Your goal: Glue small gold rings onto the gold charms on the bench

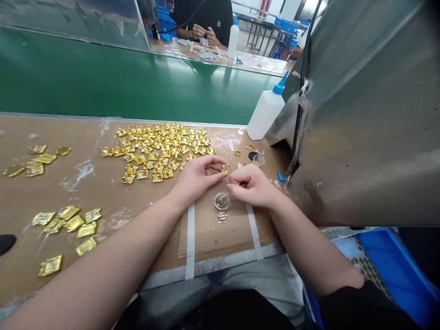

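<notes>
Between its thumb and fingertips, my left hand [201, 173] pinches a small gold piece [225, 168]. Right beside it, my right hand [250, 184] is closed on a thin stick [225, 196], whose lower end reaches into a small round clear dish [222, 201]. Just below the dish lies a small clear plastic piece [222, 217]. Both hands are above a cardboard sheet [216, 238] fixed with white tape strips. Many gold pieces [165, 146] are spread behind and left of my left hand.
Flat gold plates [74, 223] lie at the left. A white bottle [266, 114] with a blue nozzle stands behind my right hand, near a metal panel [360, 114]. A green belt [120, 82] crosses behind the table; a person's hands [206, 34] work beyond it. A blue bin [398, 261] is lower right.
</notes>
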### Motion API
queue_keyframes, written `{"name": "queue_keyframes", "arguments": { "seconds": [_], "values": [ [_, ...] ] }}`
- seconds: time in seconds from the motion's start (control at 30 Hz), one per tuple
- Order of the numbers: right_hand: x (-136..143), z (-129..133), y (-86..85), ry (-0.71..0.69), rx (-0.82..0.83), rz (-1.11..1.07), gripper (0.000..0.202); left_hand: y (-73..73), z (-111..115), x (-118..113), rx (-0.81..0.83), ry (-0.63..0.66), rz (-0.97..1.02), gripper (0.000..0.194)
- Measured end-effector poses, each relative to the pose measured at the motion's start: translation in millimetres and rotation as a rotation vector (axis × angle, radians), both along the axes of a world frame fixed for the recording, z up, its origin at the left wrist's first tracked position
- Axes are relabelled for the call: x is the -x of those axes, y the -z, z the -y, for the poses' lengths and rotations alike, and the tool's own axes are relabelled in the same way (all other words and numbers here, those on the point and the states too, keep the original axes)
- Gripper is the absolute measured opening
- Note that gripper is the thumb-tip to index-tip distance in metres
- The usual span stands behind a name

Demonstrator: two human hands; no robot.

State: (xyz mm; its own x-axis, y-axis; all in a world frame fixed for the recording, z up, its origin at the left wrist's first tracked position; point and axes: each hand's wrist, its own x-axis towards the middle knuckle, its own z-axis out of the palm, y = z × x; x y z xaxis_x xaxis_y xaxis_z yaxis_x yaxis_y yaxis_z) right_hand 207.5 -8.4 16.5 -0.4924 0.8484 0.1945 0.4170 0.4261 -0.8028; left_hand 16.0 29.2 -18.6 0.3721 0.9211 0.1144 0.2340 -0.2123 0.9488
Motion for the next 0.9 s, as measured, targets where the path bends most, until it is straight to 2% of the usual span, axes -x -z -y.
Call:
{"name": "queue_keyframes", "arguments": {
  "seconds": [0.1, 0.17, 0.23, 0.47, 0.9],
  "values": [
    [-4, -5, 2.5, 0.264, -0.059, -0.17, 0.04, -0.6, 0, 0, 0.01, -0.002, -0.018, 0.029],
    [-6, -8, 4.6, 0.427, -0.096, -0.209, 0.041, -0.4, 1, 0, 0.002, -0.011, -0.037, 0.028],
    [-6, -10, 6.7, 0.499, -0.126, -0.187, 0.039, 0.0, 1, 0, -0.006, -0.013, -0.037, 0.027],
    [-5, -14, 11.2, 0.513, -0.169, -0.115, 0.036, 0.2, 0, 0, 0.004, 0.006, -0.017, 0.028],
    [-6, -16, 13.1, 0.497, -0.148, -0.063, 0.035, 0.1, 0, 0, 0.004, 0.014, -0.022, 0.029]
  ]
}}
